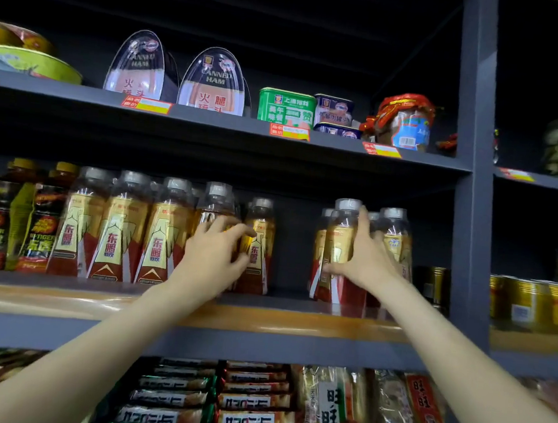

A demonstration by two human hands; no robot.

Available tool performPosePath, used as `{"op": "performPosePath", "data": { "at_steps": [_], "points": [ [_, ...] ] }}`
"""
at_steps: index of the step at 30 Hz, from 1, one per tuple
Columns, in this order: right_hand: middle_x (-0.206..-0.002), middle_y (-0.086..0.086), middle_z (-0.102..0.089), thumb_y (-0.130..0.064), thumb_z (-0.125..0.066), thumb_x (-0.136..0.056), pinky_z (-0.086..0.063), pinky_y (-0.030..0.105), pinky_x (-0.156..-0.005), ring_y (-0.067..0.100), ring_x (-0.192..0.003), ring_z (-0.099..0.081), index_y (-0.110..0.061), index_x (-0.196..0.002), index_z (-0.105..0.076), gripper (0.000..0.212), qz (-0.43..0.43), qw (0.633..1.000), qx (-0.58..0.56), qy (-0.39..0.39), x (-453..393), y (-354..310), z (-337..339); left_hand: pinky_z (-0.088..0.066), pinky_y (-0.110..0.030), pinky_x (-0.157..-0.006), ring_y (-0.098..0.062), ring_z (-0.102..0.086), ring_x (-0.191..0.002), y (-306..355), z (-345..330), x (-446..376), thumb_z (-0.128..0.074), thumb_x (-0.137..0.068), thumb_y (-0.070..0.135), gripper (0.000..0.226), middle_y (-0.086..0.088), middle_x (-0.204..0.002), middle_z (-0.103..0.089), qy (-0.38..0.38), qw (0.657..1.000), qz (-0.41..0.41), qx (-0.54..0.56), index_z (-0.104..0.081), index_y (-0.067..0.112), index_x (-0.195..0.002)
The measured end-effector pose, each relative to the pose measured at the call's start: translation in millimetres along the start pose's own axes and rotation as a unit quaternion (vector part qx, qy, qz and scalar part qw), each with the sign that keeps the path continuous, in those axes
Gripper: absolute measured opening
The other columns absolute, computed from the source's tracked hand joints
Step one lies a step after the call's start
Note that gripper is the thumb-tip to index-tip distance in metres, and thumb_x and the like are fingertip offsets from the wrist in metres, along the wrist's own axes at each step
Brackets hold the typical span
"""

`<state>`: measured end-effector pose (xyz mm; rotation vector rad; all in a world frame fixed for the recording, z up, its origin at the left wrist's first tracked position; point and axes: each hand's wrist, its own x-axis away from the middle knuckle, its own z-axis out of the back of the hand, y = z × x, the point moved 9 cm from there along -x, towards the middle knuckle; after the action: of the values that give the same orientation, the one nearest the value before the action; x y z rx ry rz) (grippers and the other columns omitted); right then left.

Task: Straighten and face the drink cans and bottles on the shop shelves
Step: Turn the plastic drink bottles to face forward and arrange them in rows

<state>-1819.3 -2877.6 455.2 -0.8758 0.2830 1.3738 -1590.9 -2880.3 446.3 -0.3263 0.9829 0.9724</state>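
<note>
Presently, on the middle shelf (259,319), my left hand (212,256) curls around a gold-and-red drink bottle (214,211) at the right end of the front row, fingers wrapped over its label so the bottle can be turned or drawn forward to face the aisle. Just behind and to its right stands another bottle of the same kind (258,243), set back from the row; motion blur makes it hard to say whether my fingertips also touch it. My right hand (366,255) lies with fingers straight against a separate cluster of bottles (340,249), the index finger reaching up near the cap and the thumb low on the label, a flat pressing contact suited to nudging the group sideways or steadying it, as I judge.

Between the two groups a gap of bare shelf opens against the dark back wall, giving room to slide bottles together. The shelf's front lip bounds forward travel, and the grey upright post (472,197) limits movement to the right. To the left, darker energy-drink bottles (39,220) stand tight against the row, leaving no room there. Canned ham tins (212,82) sit on the shelf above.
</note>
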Motion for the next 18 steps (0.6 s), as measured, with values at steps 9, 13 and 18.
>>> {"op": "performPosePath", "data": {
  "at_steps": [9, 13, 18],
  "points": [
    [-0.155, 0.022, -0.014, -0.032, -0.075, -0.078, -0.052, 0.039, -0.086, 0.036, -0.115, -0.057, -0.026, -0.148, 0.022, 0.12, -0.007, 0.997, 0.079, 0.025, -10.1, 4.6, -14.8, -0.018, -0.053, -0.113, -0.034, -0.006, -0.141, -37.2, -5.9, -10.3, -0.053, -0.09, 0.025, 0.047, -0.001, -0.155, -0.016, 0.025, 0.997, 0.07, -0.033, -0.045, 0.028, -0.136],
    [-0.154, 0.024, -0.013, -0.036, -0.072, -0.08, -0.05, 0.039, -0.088, 0.035, -0.117, -0.055, -0.022, -0.148, 0.021, 0.116, -0.015, 0.989, 0.138, 0.042, -20.6, 1.1, -25.2, -0.027, -0.05, -0.109, -0.036, -0.004, -0.141, -33.3, -10.3, -7.1, -0.055, -0.09, 0.024, 0.052, -0.002, -0.157, -0.007, 0.024, 0.997, 0.06, -0.042, -0.039, 0.024, -0.14],
    [-0.153, 0.025, -0.011, -0.038, -0.073, -0.079, -0.051, 0.035, -0.083, 0.034, -0.114, -0.056, -0.019, -0.148, 0.02, 0.117, -0.018, 0.987, 0.158, 0.033, -32.0, -0.6, -33.4, -0.029, -0.045, -0.109, -0.037, -0.006, -0.141, -33.2, -11.0, -5.3, -0.054, -0.091, 0.022, 0.049, 0.0, -0.157, -0.003, 0.019, 0.998, 0.062, -0.021, -0.041, 0.023, -0.138]
  ]
}}
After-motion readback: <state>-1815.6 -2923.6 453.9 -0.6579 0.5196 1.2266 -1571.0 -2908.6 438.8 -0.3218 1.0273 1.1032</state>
